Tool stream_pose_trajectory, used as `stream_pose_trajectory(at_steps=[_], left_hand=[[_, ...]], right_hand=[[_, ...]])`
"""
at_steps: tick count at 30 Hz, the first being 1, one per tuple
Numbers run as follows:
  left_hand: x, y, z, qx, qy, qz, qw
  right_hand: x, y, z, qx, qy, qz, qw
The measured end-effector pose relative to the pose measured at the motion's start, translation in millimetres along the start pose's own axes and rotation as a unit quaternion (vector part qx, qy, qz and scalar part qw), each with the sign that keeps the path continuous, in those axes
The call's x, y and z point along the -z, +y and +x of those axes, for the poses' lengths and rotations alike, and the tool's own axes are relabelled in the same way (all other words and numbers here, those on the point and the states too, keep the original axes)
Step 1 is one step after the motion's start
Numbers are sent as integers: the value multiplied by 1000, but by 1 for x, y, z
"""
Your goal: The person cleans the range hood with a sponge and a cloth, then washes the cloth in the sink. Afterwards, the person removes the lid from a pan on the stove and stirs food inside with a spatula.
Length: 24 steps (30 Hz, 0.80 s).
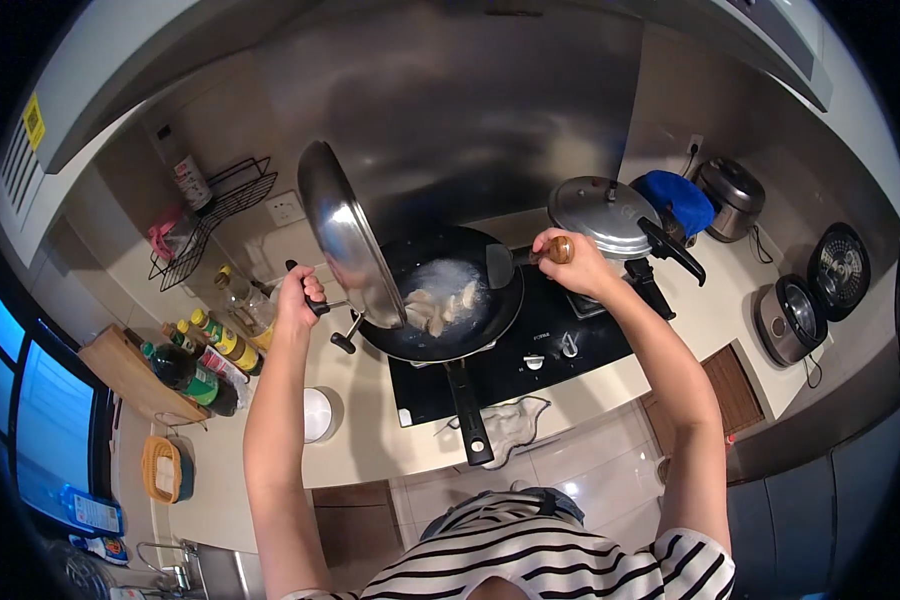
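My left hand is closed round the black handle of a shiny metal pot lid. The lid is tipped up on edge over the left side of a black wok. Pale pieces of food lie in the wok in whitish, bubbly-looking liquid. With fingers wrapped round its wooden-ended handle, my right hand grips a spatula, whose dark blade is over the wok's right side. The wok sits on a black gas stove, its long handle pointing toward my body.
Right of the wok stands a pressure cooker, with a blue cloth and rice cookers beyond. Several bottles line the left counter beside a cutting board. A white bowl sits near my left forearm. A crumpled cloth hangs at the counter's edge.
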State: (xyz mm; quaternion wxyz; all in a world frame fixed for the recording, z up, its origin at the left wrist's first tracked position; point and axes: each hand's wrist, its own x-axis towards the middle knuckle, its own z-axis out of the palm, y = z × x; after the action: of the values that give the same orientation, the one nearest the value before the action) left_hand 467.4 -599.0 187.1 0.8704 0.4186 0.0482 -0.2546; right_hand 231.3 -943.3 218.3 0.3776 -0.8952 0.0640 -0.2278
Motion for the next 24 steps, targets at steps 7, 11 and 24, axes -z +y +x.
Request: stream_pose_trajectory(at_steps=[7, 11, 24], left_hand=[[1, 3, -4, -27, 4, 13, 1000], [5, 6, -8, -26, -7, 2, 1000], [17, 15, -9, -27, -28, -39, 998]], right_hand=[[-16, 3, -4, -153, -30, 137, 978], [-28, 27, -10, -190, -24, 237, 952], [-89, 73, -46, -214, -3, 470, 856]])
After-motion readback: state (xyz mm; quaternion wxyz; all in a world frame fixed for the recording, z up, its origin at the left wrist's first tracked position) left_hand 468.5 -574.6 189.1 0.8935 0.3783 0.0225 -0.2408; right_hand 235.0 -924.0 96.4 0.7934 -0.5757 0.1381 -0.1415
